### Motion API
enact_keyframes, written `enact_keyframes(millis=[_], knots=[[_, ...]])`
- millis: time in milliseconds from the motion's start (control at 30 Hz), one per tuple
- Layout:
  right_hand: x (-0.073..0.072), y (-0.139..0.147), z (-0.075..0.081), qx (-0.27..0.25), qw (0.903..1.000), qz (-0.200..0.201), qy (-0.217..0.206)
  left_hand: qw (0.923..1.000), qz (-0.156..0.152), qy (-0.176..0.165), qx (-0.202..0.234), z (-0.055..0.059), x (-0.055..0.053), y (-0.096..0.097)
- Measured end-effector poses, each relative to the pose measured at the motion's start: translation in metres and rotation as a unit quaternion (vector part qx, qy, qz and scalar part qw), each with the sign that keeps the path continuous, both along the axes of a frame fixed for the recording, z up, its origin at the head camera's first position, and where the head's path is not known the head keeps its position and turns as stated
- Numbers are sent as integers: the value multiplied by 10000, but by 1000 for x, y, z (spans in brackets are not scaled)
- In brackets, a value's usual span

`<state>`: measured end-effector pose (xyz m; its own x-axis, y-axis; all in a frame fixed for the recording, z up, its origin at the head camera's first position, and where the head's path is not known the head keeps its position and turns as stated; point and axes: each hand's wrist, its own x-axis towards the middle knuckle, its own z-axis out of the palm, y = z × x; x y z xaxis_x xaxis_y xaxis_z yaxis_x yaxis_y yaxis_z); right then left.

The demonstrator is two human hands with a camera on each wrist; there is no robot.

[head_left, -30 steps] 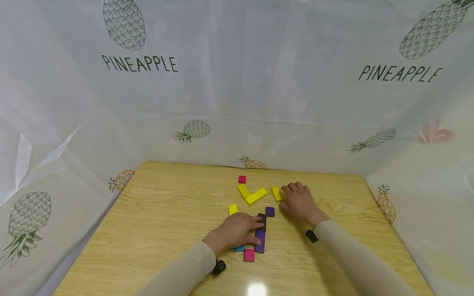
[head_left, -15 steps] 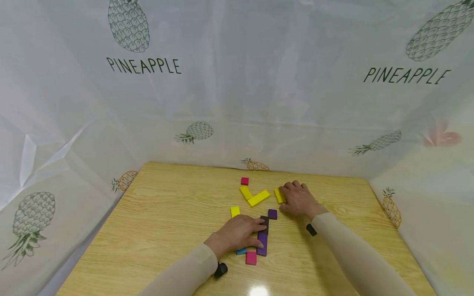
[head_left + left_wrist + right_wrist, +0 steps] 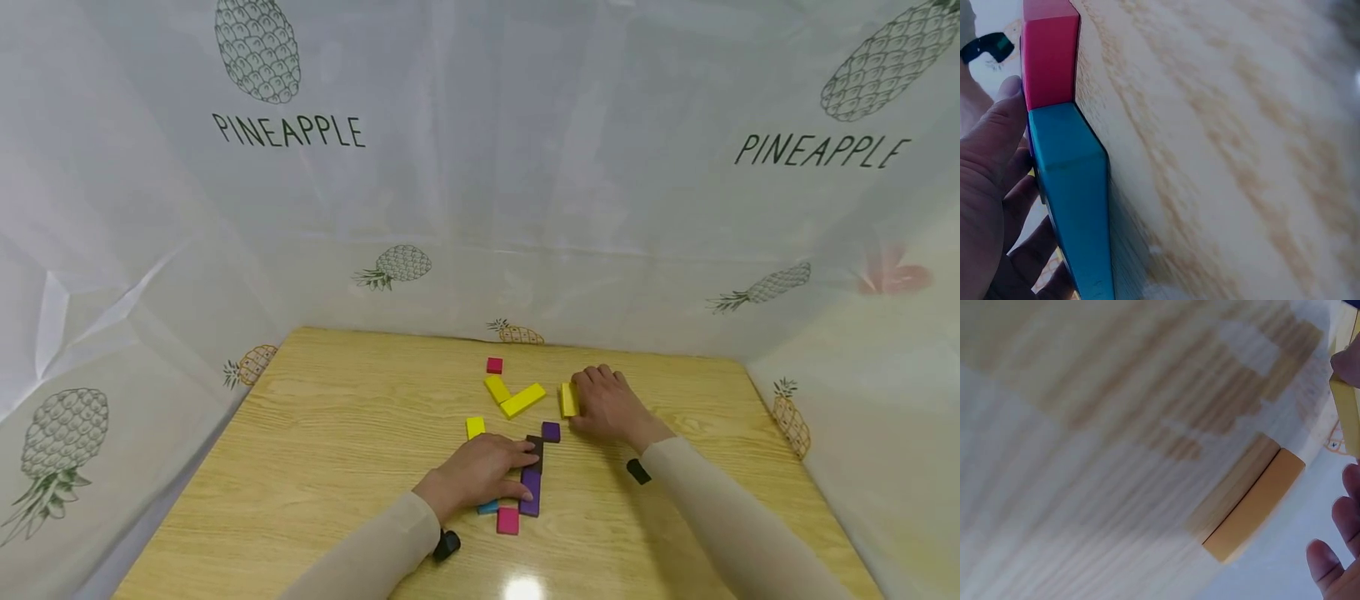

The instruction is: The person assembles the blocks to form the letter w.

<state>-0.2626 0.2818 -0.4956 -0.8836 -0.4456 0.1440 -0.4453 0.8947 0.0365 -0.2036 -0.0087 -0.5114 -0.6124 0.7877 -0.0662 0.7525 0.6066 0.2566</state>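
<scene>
My right hand [image 3: 611,406] pinches a yellow block [image 3: 568,400] between thumb and fingers, tipped up off its flat side. The same yellow block [image 3: 1345,415] shows at the right edge of the right wrist view. My left hand [image 3: 480,471] rests on the joined blocks, fingertips on a black block [image 3: 535,448] and thumb on a purple block [image 3: 530,492]. Partly under that hand lies a blue block [image 3: 1082,200], touching a pink block [image 3: 1051,56]. A small purple cube [image 3: 551,431] sits by the black block's far end.
Two yellow blocks [image 3: 523,401] form a V farther back, with a red cube [image 3: 495,365] behind them. Another yellow block [image 3: 475,427] is partly covered by my left hand. An orange block [image 3: 1257,506] lies near my right hand. A pineapple-print sheet [image 3: 480,208] surrounds the wooden table [image 3: 360,400].
My right hand has closed on the yellow block, which has tipped from lying flat and shifted slightly right. The left hand stays in place on the blocks.
</scene>
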Motion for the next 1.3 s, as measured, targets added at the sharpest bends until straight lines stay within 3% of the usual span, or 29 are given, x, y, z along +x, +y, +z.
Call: enact_keyframes(millis=[133, 367, 733, 933, 1300], knots=[[13, 4, 0, 100, 9998, 91, 175, 10000, 23, -26, -36, 1, 0, 0], [40, 11, -3, 95, 9997, 193, 123, 10000, -3, -11, -21, 4, 1, 0], [73, 11, -5, -23, 9966, 793, 208, 10000, 41, -52, -8, 4, 1, 1], [81, 6, -9, -45, 9955, 947, 67, 10000, 49, -76, 0, 4, 2, 1], [82, 4, -10, -40, 9953, 962, -70, 9999, 73, -102, -15, 4, 1, 2]])
